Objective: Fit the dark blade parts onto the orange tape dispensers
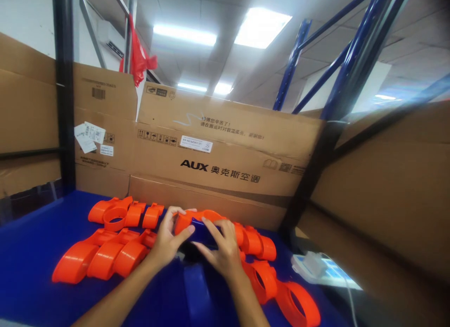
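Note:
Over the middle of the blue table surface (31, 252), my left hand (168, 240) is closed around the left end of an orange plastic ring part (184, 221). My right hand (225, 249) grips a dark blue, glossy piece (203, 232), its fingers over the top and its thumb beneath. The blue piece lies against the front of the orange part; whether the two are joined I cannot tell. Just below the hands, another blue shape (197, 289) shows, partly in shadow. Several similar orange ring parts (73, 262) lie in rows to the left.
More orange rings (298, 304) lie on the right side. A white power strip (316, 269) with a plug and cable sits at the right edge. Cardboard panels (225, 158) stand behind the table between dark rack posts (65, 92). A red plastic bag (138, 59) hangs at upper left.

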Available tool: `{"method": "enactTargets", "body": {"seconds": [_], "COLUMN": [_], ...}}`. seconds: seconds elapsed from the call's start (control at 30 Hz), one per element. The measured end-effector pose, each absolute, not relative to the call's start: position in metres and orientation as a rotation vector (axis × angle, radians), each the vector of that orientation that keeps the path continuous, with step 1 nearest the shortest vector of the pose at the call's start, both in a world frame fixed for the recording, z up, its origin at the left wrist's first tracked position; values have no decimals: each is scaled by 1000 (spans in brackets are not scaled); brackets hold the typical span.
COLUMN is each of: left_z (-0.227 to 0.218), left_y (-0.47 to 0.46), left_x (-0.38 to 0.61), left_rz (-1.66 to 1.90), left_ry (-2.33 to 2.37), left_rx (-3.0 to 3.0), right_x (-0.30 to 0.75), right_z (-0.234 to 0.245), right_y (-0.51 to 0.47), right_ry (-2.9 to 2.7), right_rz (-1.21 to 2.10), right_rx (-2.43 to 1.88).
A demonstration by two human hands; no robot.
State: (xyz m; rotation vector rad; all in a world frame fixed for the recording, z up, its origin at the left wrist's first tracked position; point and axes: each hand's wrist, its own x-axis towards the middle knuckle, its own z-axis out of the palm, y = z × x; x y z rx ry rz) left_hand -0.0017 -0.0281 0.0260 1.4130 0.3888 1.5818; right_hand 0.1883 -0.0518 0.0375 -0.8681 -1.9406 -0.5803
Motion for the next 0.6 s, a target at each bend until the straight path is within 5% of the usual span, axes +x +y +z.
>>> {"method": "enactTargets", "body": {"seconds": [0.37, 0.6], "left_z": [29, 24], "left_y": [-30, -23], "left_x": [-1, -2], "left_rz": [1587, 1393], "left_ry": [406, 318], "left_rx": [1360, 1511], "right_x": [184, 179], "right_z": [38, 32], "right_y": [-55, -42], "right_ry": [-1882, -1288], "right_rz": [-435, 286], "right_rx": [-880, -831]}}
